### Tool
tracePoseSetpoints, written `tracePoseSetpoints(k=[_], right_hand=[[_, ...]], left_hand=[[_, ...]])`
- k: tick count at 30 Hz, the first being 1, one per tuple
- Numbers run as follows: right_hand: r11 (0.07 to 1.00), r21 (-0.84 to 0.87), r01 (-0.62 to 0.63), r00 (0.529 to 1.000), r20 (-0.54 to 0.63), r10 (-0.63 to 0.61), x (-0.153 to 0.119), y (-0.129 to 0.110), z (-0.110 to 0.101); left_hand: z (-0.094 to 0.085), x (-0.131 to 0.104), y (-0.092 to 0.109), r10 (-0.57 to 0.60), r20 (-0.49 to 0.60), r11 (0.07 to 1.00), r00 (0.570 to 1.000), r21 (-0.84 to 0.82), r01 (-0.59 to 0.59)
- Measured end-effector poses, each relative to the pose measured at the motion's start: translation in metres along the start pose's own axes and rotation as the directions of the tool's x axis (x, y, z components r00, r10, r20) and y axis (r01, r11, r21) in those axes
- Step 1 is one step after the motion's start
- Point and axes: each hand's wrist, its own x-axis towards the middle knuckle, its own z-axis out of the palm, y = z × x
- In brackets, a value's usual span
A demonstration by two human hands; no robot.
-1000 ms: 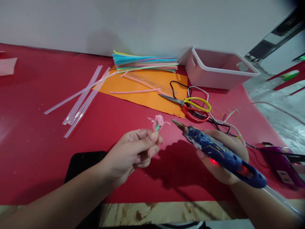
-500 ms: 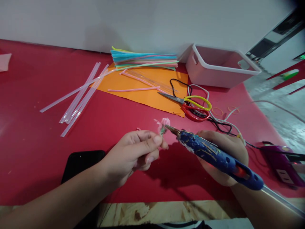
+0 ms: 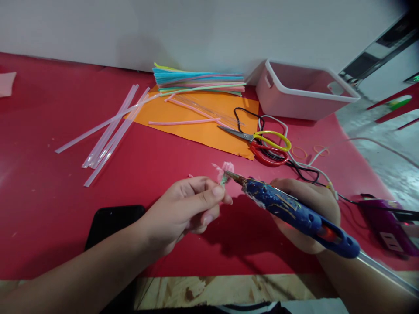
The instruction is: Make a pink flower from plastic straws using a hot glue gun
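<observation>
Between the thumb and fingers of my left hand [image 3: 196, 205] is a small pink flower [image 3: 227, 167] with a green base. My right hand [image 3: 307, 213] is wrapped round a blue glue gun [image 3: 294, 212], worn and smeared, with a clear glue stick [image 3: 382, 269] sticking out of its rear. The gun's metal tip [image 3: 235, 177] meets or nearly touches the flower's green base; exact contact is hard to tell. Behind the hands, scissors [image 3: 244, 134] with one yellow and one red handle lie partly on an orange sheet [image 3: 196, 135].
Clear glue sticks [image 3: 113, 139] lie at left on the red table [image 3: 42, 196]. Coloured pipe cleaners [image 3: 196, 80] are bundled at the back, beside a pink basket [image 3: 294, 101]. A black phone [image 3: 111, 222] is by my left forearm. Cables run right towards a purple power strip [image 3: 389, 231].
The glue gun has shifted very slightly left, its tip now closer to the flower's base. Both hands keep their hold.
</observation>
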Motion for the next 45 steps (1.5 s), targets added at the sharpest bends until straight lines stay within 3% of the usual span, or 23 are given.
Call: tracePoseSetpoints(k=[22,39,45], right_hand=[[0.995,0.06,-0.077,0.992,-0.094,0.082,-0.009,0.002,0.004],[0.998,-0.045,-0.05,0.996,-0.078,0.046,-0.009,-0.001,0.002],[0.995,0.027,-0.092,0.987,-0.128,0.094,-0.012,0.0,0.002]], left_hand=[[0.003,0.0,0.003,0.015,-0.05,0.998,0.999,0.058,-0.012],[0.005,0.002,0.004,0.011,-0.102,0.996,0.995,0.087,-0.002],[0.005,0.002,0.005,0.007,-0.111,0.995,0.994,0.099,0.004]])
